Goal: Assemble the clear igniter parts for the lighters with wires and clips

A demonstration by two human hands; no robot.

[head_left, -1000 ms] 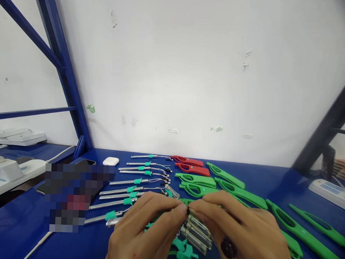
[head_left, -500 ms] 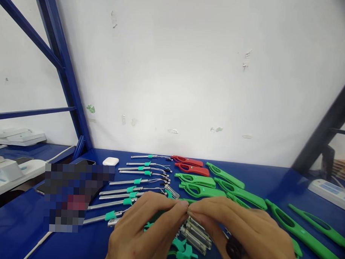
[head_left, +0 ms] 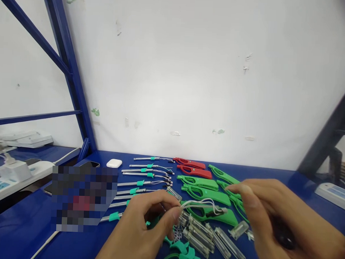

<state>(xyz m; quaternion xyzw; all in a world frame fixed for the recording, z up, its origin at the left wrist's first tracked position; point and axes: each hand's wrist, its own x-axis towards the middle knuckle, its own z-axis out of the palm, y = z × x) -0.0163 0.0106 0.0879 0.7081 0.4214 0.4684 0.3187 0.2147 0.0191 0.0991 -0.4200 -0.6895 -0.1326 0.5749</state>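
Note:
My left hand (head_left: 149,223) pinches a pair of thin white wires (head_left: 198,202) between thumb and index finger. They loop to the right and end in a small dark piece with a pale tip. What lies behind the fingers is hidden. Held off to the right, my right hand (head_left: 282,224) has thumb and index finger close together, and a black rounded object (head_left: 283,237) sits in its palm, mostly covered. Below the wires lie several clear fuel tanks (head_left: 199,236) and teal plastic triggers (head_left: 182,249). A green lighter shell (head_left: 223,216) lies just behind the wires.
Metal lighter tubes (head_left: 144,171) with teal parts and wires lie in a row at back left. Red lighter shells (head_left: 195,172) and more green shells (head_left: 201,181) lie right of them. A white earbud case (head_left: 114,163), phone (head_left: 89,165) and power strip (head_left: 32,173) are left.
My hands were fingertip to fingertip over the clear tanks. Now the right hand has drawn away to the right, and the white wires show in my left hand.

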